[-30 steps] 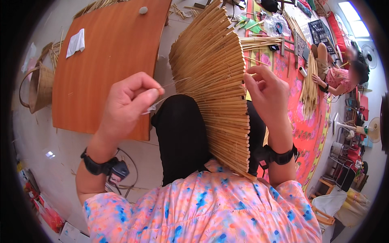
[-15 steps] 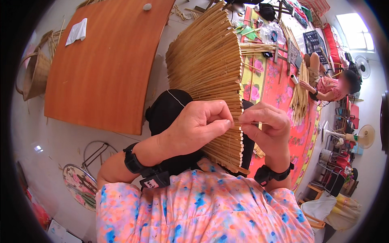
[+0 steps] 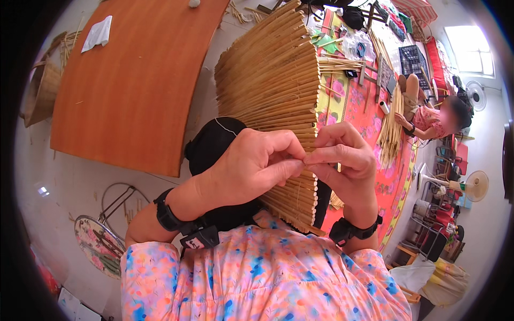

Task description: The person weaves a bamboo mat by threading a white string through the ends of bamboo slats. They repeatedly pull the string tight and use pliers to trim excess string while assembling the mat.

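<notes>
Both hands met in a fingertip pinch at the right-hand edge of the bamboo-slat mat (image 3: 267, 91). The left hand (image 3: 251, 168) was curled, thumb and forefinger pressed together; the right hand (image 3: 342, 160) mirrored it, and the tips touched right at the slat ends. Whatever they nipped there was too fine to make out, probably a binding thread; a thin pale strand (image 3: 225, 127) did lie across the black cloth (image 3: 211, 152) just left of the hands. The mat itself lay over the person's lap, its slats running crosswise and fanning away toward the orange floor board (image 3: 128, 85).

To do this well, I judged the pinch needed to stay close against the slat ends, with tension even between both hands, so the last slats sat flush and did not splay. Beyond the mat another person (image 3: 433, 117) sat on the floral floor mat (image 3: 358, 112) handling a bundle of bamboo sticks (image 3: 391, 125).
</notes>
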The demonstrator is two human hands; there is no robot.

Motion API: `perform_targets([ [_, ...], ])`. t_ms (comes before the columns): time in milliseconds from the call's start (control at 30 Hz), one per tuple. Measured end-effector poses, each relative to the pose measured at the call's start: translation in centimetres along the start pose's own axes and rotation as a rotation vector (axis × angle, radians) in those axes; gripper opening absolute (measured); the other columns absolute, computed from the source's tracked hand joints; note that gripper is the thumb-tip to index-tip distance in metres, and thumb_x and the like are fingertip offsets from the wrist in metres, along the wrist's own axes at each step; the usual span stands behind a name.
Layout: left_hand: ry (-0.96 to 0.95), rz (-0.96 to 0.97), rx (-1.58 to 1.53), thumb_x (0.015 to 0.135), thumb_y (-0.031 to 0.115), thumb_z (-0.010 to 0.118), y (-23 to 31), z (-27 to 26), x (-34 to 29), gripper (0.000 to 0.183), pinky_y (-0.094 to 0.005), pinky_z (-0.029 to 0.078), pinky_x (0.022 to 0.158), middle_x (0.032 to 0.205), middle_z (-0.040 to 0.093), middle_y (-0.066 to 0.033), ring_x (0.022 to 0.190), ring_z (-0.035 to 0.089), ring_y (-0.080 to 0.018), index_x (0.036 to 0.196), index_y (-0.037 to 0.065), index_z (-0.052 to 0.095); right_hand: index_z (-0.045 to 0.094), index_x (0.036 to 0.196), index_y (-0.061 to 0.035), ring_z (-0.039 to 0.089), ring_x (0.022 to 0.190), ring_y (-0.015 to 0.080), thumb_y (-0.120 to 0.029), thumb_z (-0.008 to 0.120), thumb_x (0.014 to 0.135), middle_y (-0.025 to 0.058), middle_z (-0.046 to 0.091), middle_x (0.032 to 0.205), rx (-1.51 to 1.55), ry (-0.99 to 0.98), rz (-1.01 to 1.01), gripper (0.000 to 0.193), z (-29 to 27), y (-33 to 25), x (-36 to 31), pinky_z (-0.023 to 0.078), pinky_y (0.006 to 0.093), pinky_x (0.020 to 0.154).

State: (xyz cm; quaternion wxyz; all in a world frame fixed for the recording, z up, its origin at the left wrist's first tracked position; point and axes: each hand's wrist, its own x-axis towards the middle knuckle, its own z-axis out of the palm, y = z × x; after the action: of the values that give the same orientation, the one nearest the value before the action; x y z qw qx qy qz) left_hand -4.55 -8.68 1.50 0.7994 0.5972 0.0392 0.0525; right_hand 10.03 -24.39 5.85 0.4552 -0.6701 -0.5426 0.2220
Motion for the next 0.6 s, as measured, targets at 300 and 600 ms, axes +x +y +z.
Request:
perform_targets([
  [300,0.257,-0.103,0.147,0.096,0.006,0.058,-2.4,-3.6,4.0,0.007,-0.0226,0.046,0.054,0.070,0.061,-0.0023,0.058,0.056,-0.0072,0.092,0.001,0.056,0.068,0.116,0.0018,0.055,0.073,0.0042,-0.013,0.067,0.094,0.0022,0.065,0.093,-0.013,0.366,0.510,0.027,-1.6,4.7,1.5,0.045,0.0211,0.061],
  [600,0.439,0.134,0.470,0.090,0.007,0.062,-6.5,-2.5,7.9,0.016,-0.0274,0.048,0.056,0.064,0.064,-0.0068,0.059,0.060,-0.0101,0.103,-0.003,0.060,0.068,0.109,0.0065,0.058,0.067,0.0063,-0.024,0.069,0.093,0.0029,0.068,0.079,-0.002,0.260,0.590,0.035,0.0,6.7,3.5,0.046,0.0238,0.058],
])
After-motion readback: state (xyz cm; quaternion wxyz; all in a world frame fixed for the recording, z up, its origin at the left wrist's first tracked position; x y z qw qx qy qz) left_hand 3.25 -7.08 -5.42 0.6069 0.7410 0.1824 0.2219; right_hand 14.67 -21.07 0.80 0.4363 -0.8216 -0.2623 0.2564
